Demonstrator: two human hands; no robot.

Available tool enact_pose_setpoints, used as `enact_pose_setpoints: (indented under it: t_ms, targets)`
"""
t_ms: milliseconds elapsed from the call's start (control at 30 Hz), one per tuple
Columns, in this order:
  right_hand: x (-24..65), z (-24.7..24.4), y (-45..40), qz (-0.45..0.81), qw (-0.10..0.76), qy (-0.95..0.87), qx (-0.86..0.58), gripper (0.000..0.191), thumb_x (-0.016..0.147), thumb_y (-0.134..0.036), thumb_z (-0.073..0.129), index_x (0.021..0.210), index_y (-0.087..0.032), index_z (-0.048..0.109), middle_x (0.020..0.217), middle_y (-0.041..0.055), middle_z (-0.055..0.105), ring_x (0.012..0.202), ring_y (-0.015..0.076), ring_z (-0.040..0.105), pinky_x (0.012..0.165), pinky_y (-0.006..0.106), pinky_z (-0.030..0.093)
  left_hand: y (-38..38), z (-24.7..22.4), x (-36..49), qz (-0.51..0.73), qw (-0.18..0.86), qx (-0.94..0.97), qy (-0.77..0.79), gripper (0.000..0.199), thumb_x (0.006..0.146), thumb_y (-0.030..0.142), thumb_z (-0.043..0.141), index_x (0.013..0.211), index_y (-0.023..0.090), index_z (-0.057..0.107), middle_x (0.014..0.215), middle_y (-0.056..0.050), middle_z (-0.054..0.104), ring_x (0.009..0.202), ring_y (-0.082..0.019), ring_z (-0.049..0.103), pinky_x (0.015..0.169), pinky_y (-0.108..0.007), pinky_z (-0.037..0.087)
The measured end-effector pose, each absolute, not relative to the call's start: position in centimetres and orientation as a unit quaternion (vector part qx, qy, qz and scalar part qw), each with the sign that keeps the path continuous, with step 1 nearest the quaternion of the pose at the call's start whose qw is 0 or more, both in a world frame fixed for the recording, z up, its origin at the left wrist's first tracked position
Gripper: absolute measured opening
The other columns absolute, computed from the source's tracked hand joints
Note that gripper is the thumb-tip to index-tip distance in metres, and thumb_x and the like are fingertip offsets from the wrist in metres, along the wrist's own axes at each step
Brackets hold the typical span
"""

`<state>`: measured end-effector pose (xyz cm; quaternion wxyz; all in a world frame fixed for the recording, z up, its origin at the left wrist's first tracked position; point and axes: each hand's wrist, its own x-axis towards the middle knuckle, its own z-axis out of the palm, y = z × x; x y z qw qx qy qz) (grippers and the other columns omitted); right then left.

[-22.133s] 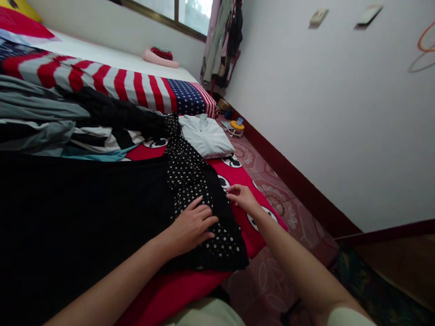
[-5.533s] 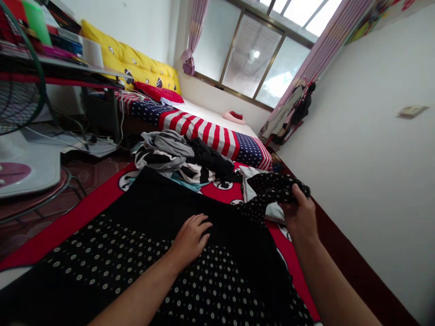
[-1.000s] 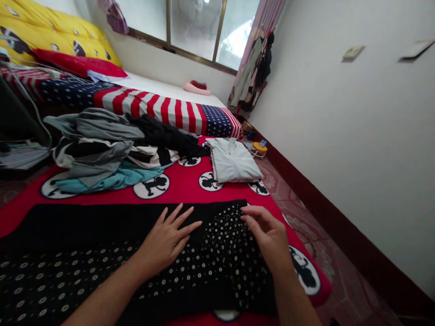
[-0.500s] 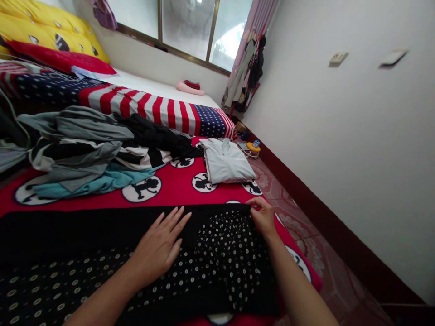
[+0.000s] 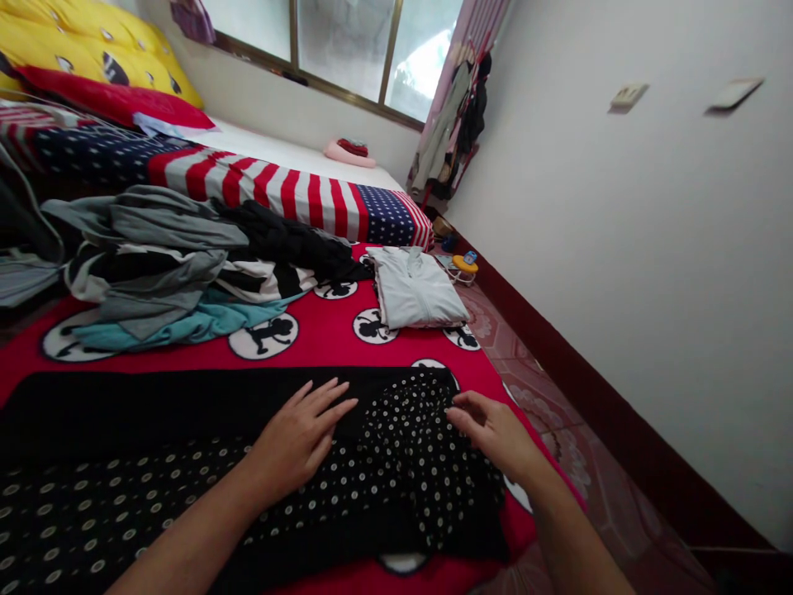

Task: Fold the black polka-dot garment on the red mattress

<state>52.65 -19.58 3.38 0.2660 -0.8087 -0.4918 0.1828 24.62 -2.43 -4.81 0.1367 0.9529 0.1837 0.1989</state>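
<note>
A black garment with a pattern of small pale circles [image 5: 347, 479] lies spread over a red blanket [image 5: 328, 343] printed with white monkey medallions. Plain black cloth runs along the garment's far and near edges, and its right part is wrinkled. My left hand [image 5: 301, 434] rests on the middle of it, palm down, with the fingers stretched out. At the garment's right end is my right hand [image 5: 496, 430], thumb and forefinger slightly apart beside the cloth, with no fabric visibly pinched between them.
Beyond the garment lies a loose heap of grey, black, striped and teal clothes [image 5: 167, 264]. A stack of folded pale clothes [image 5: 418, 289] sits to its right. Further back is a bed with a flag-pattern cover [image 5: 278, 194]. A white wall [image 5: 607, 248] and tiled floor [image 5: 557, 421] border the right.
My right hand has let go of the garment's far right corner and moved a little nearer along its right end. My left hand stays on the cloth, fingers turned slightly right.
</note>
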Motion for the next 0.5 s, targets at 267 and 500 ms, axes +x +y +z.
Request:
enact_pose_setpoints:
  t_ms: [267, 500]
  targets:
    - [46.1, 8.2, -20.0, 0.251, 0.472, -0.497, -0.683, 0.018, 0.085, -0.035, 0.059, 0.076, -0.021, 0.052, 0.072, -0.0019, 0.054, 0.066, 0.0129, 0.053, 0.058, 0.023, 0.044, -4.2, -1.8, 24.7, 0.330, 0.554, 0.737, 0.203, 0.064, 0.090, 0.054, 0.051, 0.148, 0.032, 0.034, 0.150, -0.008, 0.043, 0.136, -0.028, 0.043, 0.113, -0.047, 0.037]
    - [38.9, 8.6, -19.6, 0.302, 0.313, -0.752, -0.496, 0.035, 0.080, -0.015, 0.070, 0.113, -0.023, 0.063, 0.135, 0.0036, 0.058, 0.124, 0.0164, 0.053, 0.105, 0.023, 0.038, -7.4, -3.8, 19.7, 0.284, 0.698, 0.537, 0.380, 0.090, 0.071, 0.082, 0.047, 0.144, 0.030, 0.041, 0.139, -0.009, 0.056, 0.131, -0.038, 0.048, 0.105, -0.054, 0.046]
